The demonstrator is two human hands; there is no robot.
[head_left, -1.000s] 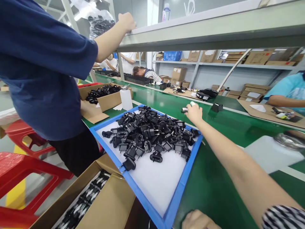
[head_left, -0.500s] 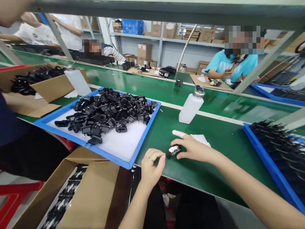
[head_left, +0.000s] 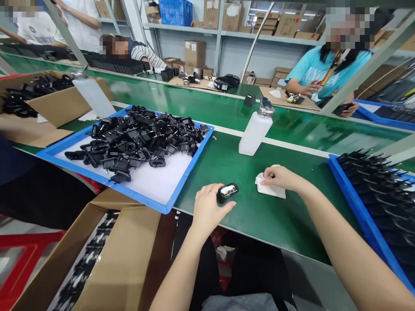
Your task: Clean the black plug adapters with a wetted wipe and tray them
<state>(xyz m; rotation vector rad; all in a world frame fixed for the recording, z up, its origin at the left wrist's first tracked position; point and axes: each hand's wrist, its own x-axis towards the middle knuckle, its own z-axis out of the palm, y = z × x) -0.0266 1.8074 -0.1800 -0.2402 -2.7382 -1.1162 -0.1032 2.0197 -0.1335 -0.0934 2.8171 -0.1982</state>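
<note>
My left hand (head_left: 209,211) is curved round the left side of a small black housing (head_left: 228,190), whose open top shows white and metallic parts. The thumb stands apart from the housing, while the fingers touch or nearly touch it. To the right, my right hand (head_left: 282,179) pinches the upper left part of a folded white cloth (head_left: 271,189) on the green tabletop (head_left: 240,229). A white bottle (head_left: 256,133) with a metal cap stands behind the hands.
On the left, a blue-rimmed tray (head_left: 171,201) holds many black plug parts. Another blue tray (head_left: 353,207) with black plugs lies at the right. An open carton (head_left: 126,246) sits below the table edge. Across the bench, a person in a turquoise shirt (head_left: 324,69) handles parts.
My right hand has left the black housing and moved right onto the white cloth. My left hand has opened from a pinch and come round the housing. The camera view has tilted down.
</note>
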